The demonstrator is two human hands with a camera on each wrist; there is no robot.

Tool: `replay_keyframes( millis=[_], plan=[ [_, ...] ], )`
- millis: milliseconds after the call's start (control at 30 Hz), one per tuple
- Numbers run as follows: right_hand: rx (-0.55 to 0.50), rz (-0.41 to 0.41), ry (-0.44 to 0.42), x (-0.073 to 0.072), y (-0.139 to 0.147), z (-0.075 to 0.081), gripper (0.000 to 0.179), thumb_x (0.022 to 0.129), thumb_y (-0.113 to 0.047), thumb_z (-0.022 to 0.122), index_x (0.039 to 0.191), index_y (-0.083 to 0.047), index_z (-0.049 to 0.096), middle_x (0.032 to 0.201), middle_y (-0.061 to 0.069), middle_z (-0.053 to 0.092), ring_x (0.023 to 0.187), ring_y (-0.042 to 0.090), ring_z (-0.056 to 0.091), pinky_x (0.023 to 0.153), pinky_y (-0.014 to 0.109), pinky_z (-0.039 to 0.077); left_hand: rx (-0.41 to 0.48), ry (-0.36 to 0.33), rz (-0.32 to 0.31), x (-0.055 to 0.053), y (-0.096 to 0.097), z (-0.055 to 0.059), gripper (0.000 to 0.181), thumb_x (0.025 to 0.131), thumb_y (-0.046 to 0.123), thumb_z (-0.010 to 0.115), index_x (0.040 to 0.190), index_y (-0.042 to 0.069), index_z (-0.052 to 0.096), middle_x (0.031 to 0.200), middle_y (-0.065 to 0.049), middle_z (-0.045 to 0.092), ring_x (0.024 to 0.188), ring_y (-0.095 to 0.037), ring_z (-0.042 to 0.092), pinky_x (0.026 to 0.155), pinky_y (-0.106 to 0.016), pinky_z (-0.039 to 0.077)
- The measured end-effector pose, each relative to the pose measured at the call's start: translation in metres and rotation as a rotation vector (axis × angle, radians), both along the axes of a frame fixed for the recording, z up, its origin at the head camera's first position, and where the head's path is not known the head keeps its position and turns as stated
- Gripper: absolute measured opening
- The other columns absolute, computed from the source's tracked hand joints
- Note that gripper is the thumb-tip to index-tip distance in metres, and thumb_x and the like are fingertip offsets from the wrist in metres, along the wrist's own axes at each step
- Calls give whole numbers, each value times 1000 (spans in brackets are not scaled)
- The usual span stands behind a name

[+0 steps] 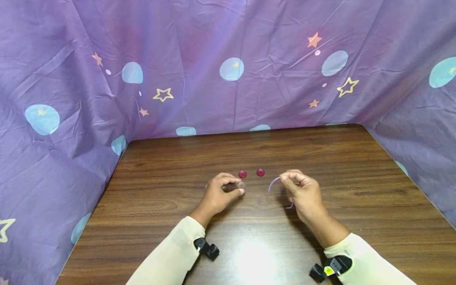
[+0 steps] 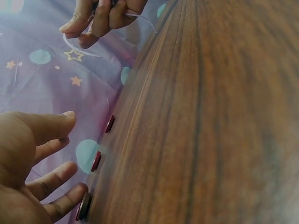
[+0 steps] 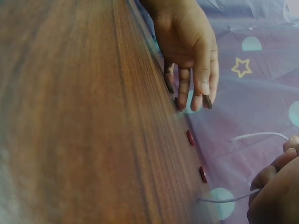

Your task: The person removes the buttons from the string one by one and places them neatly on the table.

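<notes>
My left hand [image 1: 218, 193] pinches a small brown button [image 3: 207, 101] between thumb and index fingertip, just above the tabletop; its other fingers are spread. Another dark button [image 2: 83, 206] stands out beside that hand's lower fingers at the table, mostly covered by the hand in the head view. Two red buttons, the left one [image 1: 242, 174] and the right one [image 1: 261, 172], lie flat on the table between the hands. On the right, my right hand [image 1: 304, 194] pinches a thin pale purple string [image 1: 273, 183]. One end curves out toward the left, and another length hangs below the palm.
The work surface is a brown wood-grain table [image 1: 160, 166]. A purple curtain [image 1: 199, 47] with stars and blue spots surrounds its back and sides. Each pale sleeve carries a black wrist camera, such as the left camera [image 1: 206, 248]. Bright glare falls on the front of the table.
</notes>
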State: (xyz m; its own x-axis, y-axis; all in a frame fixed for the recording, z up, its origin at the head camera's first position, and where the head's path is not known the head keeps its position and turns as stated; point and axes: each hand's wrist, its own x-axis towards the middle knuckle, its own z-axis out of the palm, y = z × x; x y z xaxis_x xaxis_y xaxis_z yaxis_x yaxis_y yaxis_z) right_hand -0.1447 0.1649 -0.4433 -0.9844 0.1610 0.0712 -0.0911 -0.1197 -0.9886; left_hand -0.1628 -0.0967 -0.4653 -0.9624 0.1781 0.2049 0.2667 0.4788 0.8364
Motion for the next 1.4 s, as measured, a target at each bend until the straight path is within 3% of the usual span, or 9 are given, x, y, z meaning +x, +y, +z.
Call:
replay_keyframes(
  millis=[233,367,533,667,800,1033,1233,1333,1400],
  plan=[
    [-7,4,-12,0,0,-1,20,101,5,70,87,-6,79,95,-9,67,53,3,46,45,18,38,-48,0,0,2,1,-2,27,88,23,91,113,14,85,127,-5,77,124,-27,72,119,-67,35],
    [-15,10,-19,1,0,-3,24,102,6,69,86,-10,79,96,-10,66,53,2,45,45,17,38,-71,-17,-4,3,2,-5,28,90,24,90,116,15,84,128,-4,77,127,-28,70,120,-73,27],
    [-37,22,-25,2,0,-3,23,103,3,69,87,-11,79,91,-11,67,53,3,45,46,17,38,-76,6,-4,3,3,-6,27,90,23,90,115,15,84,127,-4,77,135,-34,67,119,-72,27],
    [-82,27,-46,2,1,-2,21,105,-2,69,89,-13,77,77,-11,68,51,4,45,46,18,39,-100,29,0,3,4,-8,27,90,24,90,115,14,84,126,-4,79,129,-30,70,115,-67,32],
    [-115,33,-60,0,3,0,24,107,-5,67,87,-14,76,77,-11,68,49,3,45,46,17,38,-127,45,13,1,5,-11,28,90,24,90,116,14,84,125,-4,79,123,-26,72,112,-63,34],
    [-93,39,-108,-2,7,3,36,113,-17,58,81,-19,73,60,-9,49,44,4,42,45,17,32,-139,34,20,-1,7,-12,30,91,22,89,120,15,83,127,-5,79,125,-29,72,113,-64,34],
    [-82,66,-128,-4,10,6,32,113,-18,59,85,-21,73,77,-9,59,49,4,43,46,18,34,-168,27,28,0,9,-11,31,92,23,88,121,16,83,130,-4,78,127,-30,71,114,-65,32],
    [-87,90,-121,-4,12,7,18,108,-6,64,94,-16,68,82,-11,60,55,4,45,49,17,35,-174,27,35,-1,10,-11,31,92,23,88,121,16,83,130,-5,78,129,-31,70,116,-66,31],
    [-99,121,-117,-3,13,8,19,102,6,64,101,-14,62,86,-11,60,61,3,51,52,17,37,-174,28,39,-1,11,-10,31,91,22,88,121,16,83,130,-5,78,128,-32,69,115,-65,31]
  ],
)
